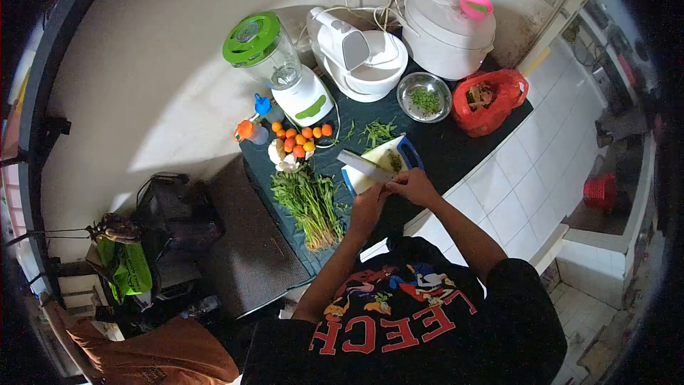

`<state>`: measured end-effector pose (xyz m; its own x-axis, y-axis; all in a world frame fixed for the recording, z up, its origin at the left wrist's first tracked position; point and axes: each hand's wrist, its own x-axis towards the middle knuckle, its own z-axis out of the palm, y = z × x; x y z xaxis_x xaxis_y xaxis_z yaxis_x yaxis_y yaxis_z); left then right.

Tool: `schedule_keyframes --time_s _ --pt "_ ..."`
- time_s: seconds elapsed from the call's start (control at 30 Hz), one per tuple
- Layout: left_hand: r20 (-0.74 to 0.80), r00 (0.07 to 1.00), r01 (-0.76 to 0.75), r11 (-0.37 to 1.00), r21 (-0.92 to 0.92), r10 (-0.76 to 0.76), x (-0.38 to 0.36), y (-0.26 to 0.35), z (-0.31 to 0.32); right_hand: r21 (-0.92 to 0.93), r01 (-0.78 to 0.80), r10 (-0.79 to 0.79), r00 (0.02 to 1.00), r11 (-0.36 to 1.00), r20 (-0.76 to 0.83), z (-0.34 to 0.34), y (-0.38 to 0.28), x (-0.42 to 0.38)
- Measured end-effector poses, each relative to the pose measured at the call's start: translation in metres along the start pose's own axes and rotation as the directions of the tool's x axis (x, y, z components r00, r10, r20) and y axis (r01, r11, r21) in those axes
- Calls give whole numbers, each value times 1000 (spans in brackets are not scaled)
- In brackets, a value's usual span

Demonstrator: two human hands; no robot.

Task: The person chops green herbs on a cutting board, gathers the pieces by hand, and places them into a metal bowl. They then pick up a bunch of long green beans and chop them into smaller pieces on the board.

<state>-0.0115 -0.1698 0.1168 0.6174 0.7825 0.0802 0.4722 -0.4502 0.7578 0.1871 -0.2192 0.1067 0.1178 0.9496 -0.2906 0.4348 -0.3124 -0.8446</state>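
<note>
A broad-bladed knife (365, 166) lies over the white cutting board with blue edges (362, 184), its blade pointing up and left. My right hand (413, 187) is closed at the knife's near end, hiding the handle. Close against it, my left hand (368, 208) has its fingertips pinched together at the near end of the blade; what they hold, if anything, is hidden. Chopped greens (395, 160) form a small pile on the board. Left of the board lies a bunch of leafy greens with roots (310, 203). Loose leaves (377, 132) rest just beyond the board.
Behind the board stand a metal bowl of chopped greens (437, 110), a red plastic bag (472, 120), a lidded white pot (445, 43) and a mixer with white bowl (388, 75). A green-lidded blender (303, 100), small orange fruits (307, 132) and squeeze bottles (251, 132) are at left.
</note>
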Motion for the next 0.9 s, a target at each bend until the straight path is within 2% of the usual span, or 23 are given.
schedule_keyframes --time_s 0.13,0.2,0.27,0.33,0.4,0.43,0.47,0.5,0.57,0.6,0.63,0.67,0.7,0.73,0.77,0.8,0.87,0.9 --pt "-16 1000 -23 1000 -3 23 -2 -9 3 -33 60 -62 996 998 -62 13 12 -1" --pt "-5 1000 -9 1000 13 9 -3 -12 3 74 -36 42 996 997 -79 20 13 -2" --pt "11 998 56 997 -48 -55 -4 -10 0 96 -61 68 995 994 -67 21 11 0" --pt "-6 1000 21 999 -38 -21 -6 -17 1 118 -92 99 994 989 -54 22 5 -4" --pt "-27 1000 -16 1000 -27 15 -5 -31 2 -246 43 -97 973 968 -211 25 -1 -11" --pt "-34 999 20 1000 -7 -20 -6 -42 4 -245 42 -95 973 969 -212 28 4 -17" --pt "-42 998 55 998 13 -54 -7 -51 8 -549 67 -223 949 833 -223 30 9 -24" --pt "-40 998 53 999 13 -52 -8 -55 9 -793 63 -346 919 607 -191 34 16 -28" --pt "-140 989 47 997 -56 -55 -10 -60 9 -823 28 -348 914 567 -209 54 48 -21" --pt "-140 989 48 997 -56 -55 -10 -59 8 -852 -6 -354 908 524 -225 56 47 -19" --pt "-191 982 -12 1000 11 14 -9 -59 6 -851 -5 -354 908 525 -224 57 46 -19" --pt "-234 969 -67 994 81 84 -10 -59 4 -800 -1 -254 948 600 -192 59 45 -19" --pt "-232 969 -65 994 82 83 -13 -64 7 -742 -8 -154 977 670 -149 60 40 -19" --pt "-265 963 -70 996 -50 54 -14 -71 12 -740 -10 -150 977 672 -150 61 41 -19" --pt "-294 955 -79 980 -182 22 -15 -77 17 -672 5 -162 972 741 -171 62 43 -17" --pt "-291 956 -79 980 -184 23 -15 -76 16 -597 24 -172 966 802 -193 62 44 -16" --pt "-197 977 83 996 -11 -84 -17 -71 8 -527 30 -154 969 849 -193 51 23 -24" --pt "-196 977 85 996 -11 -86 -17 -76 9 -454 38 -139 972 890 -192 48 15 -27"
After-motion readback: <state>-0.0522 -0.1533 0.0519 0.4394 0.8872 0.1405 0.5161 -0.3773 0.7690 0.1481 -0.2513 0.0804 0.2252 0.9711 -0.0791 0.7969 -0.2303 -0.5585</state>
